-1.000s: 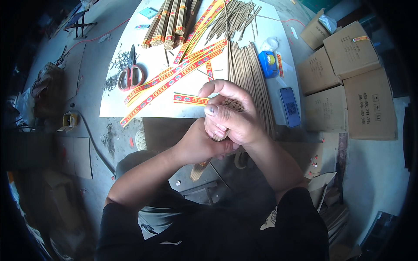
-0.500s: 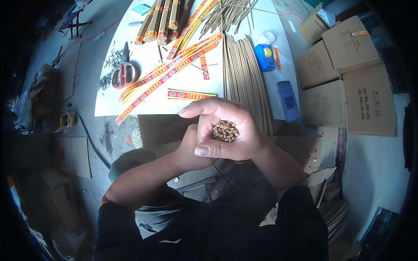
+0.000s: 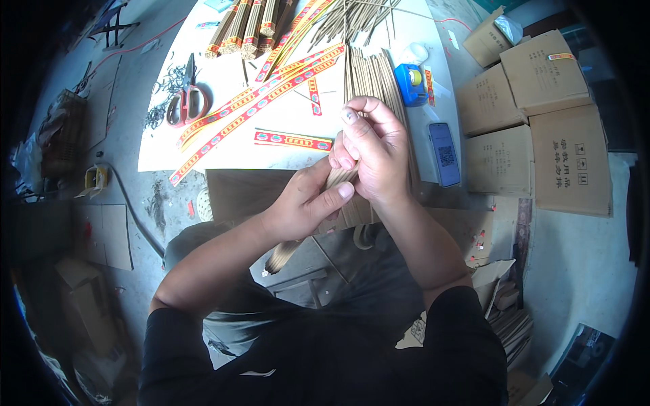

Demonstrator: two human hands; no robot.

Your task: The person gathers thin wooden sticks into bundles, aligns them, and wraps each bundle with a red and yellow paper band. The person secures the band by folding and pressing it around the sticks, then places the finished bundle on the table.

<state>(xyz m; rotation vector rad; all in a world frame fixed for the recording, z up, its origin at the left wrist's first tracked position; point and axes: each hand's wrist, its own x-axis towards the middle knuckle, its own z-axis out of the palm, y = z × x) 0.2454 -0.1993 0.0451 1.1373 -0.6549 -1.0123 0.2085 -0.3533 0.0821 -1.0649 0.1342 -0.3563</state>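
Here both hands grip one bundle of thin tan sticks (image 3: 338, 179), held just off the near edge of the white worktop (image 3: 223, 145). The left hand (image 3: 305, 203) is closed around the bundle's middle, thumb across it, and the lower end of the sticks juts out below the wrist. The right hand (image 3: 372, 145) is curled over the upper end. On the worktop lie red-handled scissors (image 3: 184, 101), red-and-yellow paper bands (image 3: 257, 101), loose sticks (image 3: 369, 68) and a phone (image 3: 444, 153). Cardboard boxes (image 3: 542, 115) stand to the right.
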